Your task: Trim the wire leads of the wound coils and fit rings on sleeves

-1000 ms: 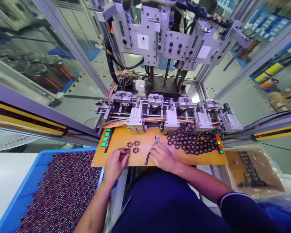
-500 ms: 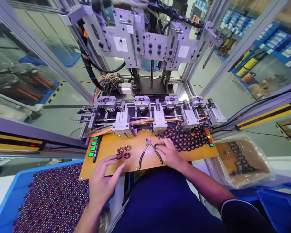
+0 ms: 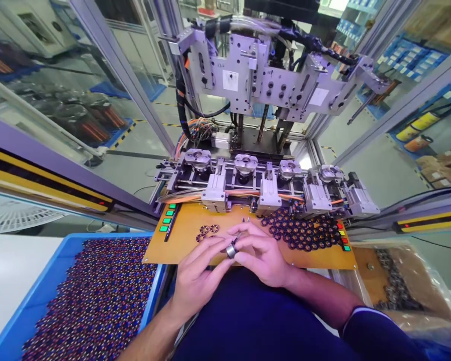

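My left hand (image 3: 199,271) and my right hand (image 3: 265,255) meet over the front of the orange board (image 3: 188,250). Between their fingertips is a small metal ring-shaped part (image 3: 231,250), silver on its side with a dark portion above. Both hands are closed on it, and fingers cover some of it. Just behind the right hand, only the tips of the cutting pliers (image 3: 245,220) show; my hands hide the rest. A few dark rings with coppery segments (image 3: 204,229) lie behind my left fingers, one partly covered.
Many dark rings (image 3: 291,230) cover the board's right side. A fixture row (image 3: 244,163) runs behind it. At left stands a blue bin (image 3: 65,255) full of small parts; at right, a plastic-lined box (image 3: 421,271) holds metal pieces. Yellow-black bars (image 3: 45,175) flank both sides.
My left hand has moved from beside the few rings to join my right hand at the metal part. The right hand now covers most of the pliers. The camera view has turned left.
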A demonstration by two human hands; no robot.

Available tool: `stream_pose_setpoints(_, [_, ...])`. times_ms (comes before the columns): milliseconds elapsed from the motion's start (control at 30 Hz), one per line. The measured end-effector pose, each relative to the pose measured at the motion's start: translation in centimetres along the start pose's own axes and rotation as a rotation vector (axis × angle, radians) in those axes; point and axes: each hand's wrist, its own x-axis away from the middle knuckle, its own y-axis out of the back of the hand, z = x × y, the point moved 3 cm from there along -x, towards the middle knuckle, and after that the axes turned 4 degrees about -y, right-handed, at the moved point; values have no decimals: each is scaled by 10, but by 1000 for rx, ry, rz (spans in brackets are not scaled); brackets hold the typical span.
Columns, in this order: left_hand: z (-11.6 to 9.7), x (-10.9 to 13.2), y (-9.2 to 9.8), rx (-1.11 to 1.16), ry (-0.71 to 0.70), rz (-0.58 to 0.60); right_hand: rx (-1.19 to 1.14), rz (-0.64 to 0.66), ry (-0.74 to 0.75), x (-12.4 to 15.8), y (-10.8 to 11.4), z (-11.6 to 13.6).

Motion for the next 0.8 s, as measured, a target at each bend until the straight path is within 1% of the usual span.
stream_pose_setpoints(167, [3,-1,8,-108,-10,-61,-93,64,-35,-14,-13,-7])
stream_pose_setpoints(233, [7,1,10,-166,-35,-80,-79,90,-45,-21,-15,-7])
stream_pose_setpoints(300, [16,8,11,-211,-31,-106,-32,133,-38,-33,-12,-4])
stream_pose_setpoints(333, [24,14,12,-235,-5,-117,-3,164,-16,-42,-8,-2])
stream_pose_setpoints(433, [59,39,10,-323,125,-125,229,245,136,-86,10,10])
stream_pose_setpoints(500, [84,58,6,-369,190,-104,431,244,227,-127,21,13])
stream_pose_setpoints(567, [104,73,-1,-393,218,-61,553,234,249,-172,25,9])
stream_pose_setpoints(633, [117,81,-10,-405,234,-5,649,247,244,-215,21,-3])
stream_pose_setpoints(700, [123,84,-18,-410,245,46,746,278,232,-249,12,-21])
stream_pose_setpoints(733, [124,84,-21,-412,248,63,788,299,227,-262,6,-30])
stream_pose_setpoints(800, [126,83,-26,-414,252,77,859,346,222,-279,-3,-46])
